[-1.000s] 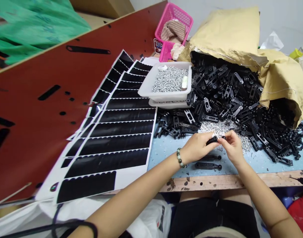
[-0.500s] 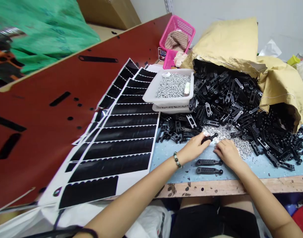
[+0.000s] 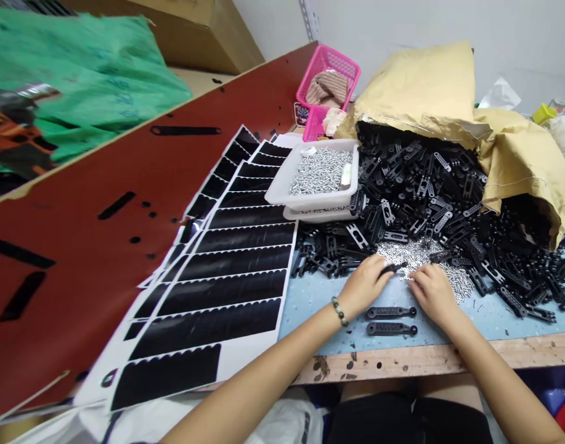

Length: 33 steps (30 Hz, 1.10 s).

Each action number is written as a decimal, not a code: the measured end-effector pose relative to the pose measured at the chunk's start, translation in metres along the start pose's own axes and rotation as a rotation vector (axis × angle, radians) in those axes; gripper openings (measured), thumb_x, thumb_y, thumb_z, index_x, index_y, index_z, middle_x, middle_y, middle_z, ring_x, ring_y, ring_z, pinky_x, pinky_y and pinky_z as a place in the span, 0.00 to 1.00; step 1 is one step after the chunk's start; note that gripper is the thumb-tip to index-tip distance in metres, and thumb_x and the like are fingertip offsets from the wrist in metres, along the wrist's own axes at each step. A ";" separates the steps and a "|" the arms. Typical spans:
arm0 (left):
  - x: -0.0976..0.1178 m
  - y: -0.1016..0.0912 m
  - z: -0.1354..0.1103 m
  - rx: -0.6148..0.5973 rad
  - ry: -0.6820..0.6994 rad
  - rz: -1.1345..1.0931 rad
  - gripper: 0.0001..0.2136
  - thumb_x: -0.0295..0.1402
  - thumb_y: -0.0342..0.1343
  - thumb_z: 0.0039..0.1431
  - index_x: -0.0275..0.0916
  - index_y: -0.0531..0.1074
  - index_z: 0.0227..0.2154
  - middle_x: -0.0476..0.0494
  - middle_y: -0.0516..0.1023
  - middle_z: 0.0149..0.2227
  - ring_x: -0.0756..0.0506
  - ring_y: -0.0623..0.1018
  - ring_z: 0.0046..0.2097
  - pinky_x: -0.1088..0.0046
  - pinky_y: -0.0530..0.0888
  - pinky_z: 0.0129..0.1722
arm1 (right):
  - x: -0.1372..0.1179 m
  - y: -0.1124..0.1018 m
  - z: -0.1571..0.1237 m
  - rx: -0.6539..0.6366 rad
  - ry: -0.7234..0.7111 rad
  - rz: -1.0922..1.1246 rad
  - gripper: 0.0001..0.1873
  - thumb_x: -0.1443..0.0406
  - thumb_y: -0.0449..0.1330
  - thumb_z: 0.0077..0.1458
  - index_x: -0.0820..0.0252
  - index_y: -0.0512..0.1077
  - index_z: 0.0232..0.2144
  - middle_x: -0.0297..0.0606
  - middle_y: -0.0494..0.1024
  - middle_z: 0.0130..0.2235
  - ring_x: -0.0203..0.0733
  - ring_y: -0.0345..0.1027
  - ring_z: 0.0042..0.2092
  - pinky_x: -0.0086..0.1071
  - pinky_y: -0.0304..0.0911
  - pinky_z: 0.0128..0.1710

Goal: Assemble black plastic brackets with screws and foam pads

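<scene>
One black plastic bracket [image 3: 393,267] pinched in the left hand [image 3: 365,285] above loose silver screws [image 3: 425,259]; right hand [image 3: 434,295] curved among those screws, any pinch unclear; two similar brackets [image 3: 390,320] side by side on the blue counter [image 3: 310,302], perhaps for easy reach.

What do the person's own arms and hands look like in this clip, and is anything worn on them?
The left forearm and right forearm are bare, with no sleeves. Neither the left hand nor the right hand wears a glove. A bracelet of round green and pale beads circles the left wrist; the right wrist has none.
</scene>
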<state>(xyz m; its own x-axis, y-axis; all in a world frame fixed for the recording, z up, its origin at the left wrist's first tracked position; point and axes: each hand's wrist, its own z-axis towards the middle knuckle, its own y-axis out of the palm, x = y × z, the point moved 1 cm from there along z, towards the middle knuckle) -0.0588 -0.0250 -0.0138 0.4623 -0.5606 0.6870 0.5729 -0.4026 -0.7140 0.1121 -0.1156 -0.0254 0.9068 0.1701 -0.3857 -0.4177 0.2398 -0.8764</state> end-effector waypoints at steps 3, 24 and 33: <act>-0.001 -0.010 -0.008 0.086 -0.103 -0.054 0.09 0.34 0.49 0.62 0.39 0.72 0.40 0.43 0.71 0.39 0.43 0.72 0.44 0.64 0.69 0.47 | -0.008 0.009 0.012 -0.059 -0.023 -0.056 0.08 0.65 0.55 0.60 0.54 0.75 0.34 0.40 0.73 0.33 0.46 0.61 0.38 0.39 0.56 0.37; -0.006 -0.002 -0.018 0.037 -0.053 -0.088 0.10 0.32 0.51 0.62 0.40 0.73 0.44 0.43 0.73 0.42 0.43 0.71 0.47 0.63 0.68 0.51 | -0.009 0.002 -0.004 0.009 0.041 0.201 0.11 0.67 0.51 0.60 0.56 0.73 0.40 0.41 0.72 0.38 0.46 0.63 0.41 0.40 0.60 0.42; -0.010 0.002 -0.017 -0.182 0.216 0.105 0.12 0.30 0.46 0.65 0.39 0.72 0.46 0.41 0.70 0.42 0.44 0.68 0.45 0.65 0.68 0.48 | -0.001 0.015 -0.011 -0.003 -0.083 0.133 0.10 0.68 0.54 0.61 0.56 0.74 0.40 0.41 0.76 0.40 0.45 0.67 0.42 0.40 0.63 0.43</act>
<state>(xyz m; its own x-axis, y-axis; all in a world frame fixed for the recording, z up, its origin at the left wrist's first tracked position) -0.0739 -0.0325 -0.0243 0.3464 -0.7392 0.5777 0.3899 -0.4466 -0.8053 0.1058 -0.1224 -0.0414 0.8359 0.2788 -0.4728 -0.5331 0.2075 -0.8202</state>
